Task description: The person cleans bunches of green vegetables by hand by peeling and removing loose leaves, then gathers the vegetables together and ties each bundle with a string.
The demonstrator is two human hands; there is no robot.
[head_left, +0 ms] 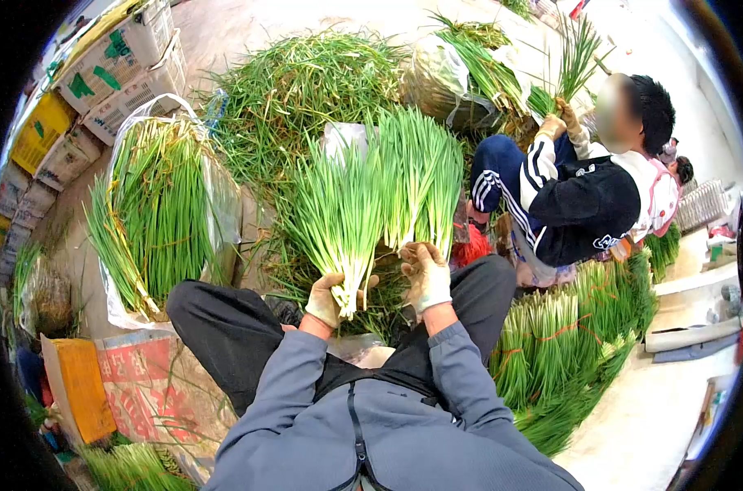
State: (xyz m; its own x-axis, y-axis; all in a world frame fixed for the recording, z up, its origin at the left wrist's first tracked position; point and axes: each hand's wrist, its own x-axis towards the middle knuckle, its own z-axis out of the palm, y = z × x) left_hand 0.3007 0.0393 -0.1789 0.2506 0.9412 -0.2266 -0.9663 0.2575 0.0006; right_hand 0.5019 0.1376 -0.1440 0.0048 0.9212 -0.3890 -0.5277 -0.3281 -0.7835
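Both of my hands wear pale, soiled work gloves. My left hand [326,299] is closed around the white root ends of a bunch of long green stalks [344,213], whose leafy tips fan out away from me. My right hand [425,277] is beside the root ends of a second bunch [416,180], with thumb and fingers pinched together; what lies between them is too small to make out. The second bunch rests to the right of the first, its tips pointing away. Under both bunches spreads a large heap of loose green leaves [306,90].
At left a white-lined container [224,204] holds upright green stalks, near stacked crates [126,74]. A co-worker [588,196] sits at right with a bunch in gloved hands. Tied bundles [560,335] stand at lower right. A cardboard box [142,385] is at lower left.
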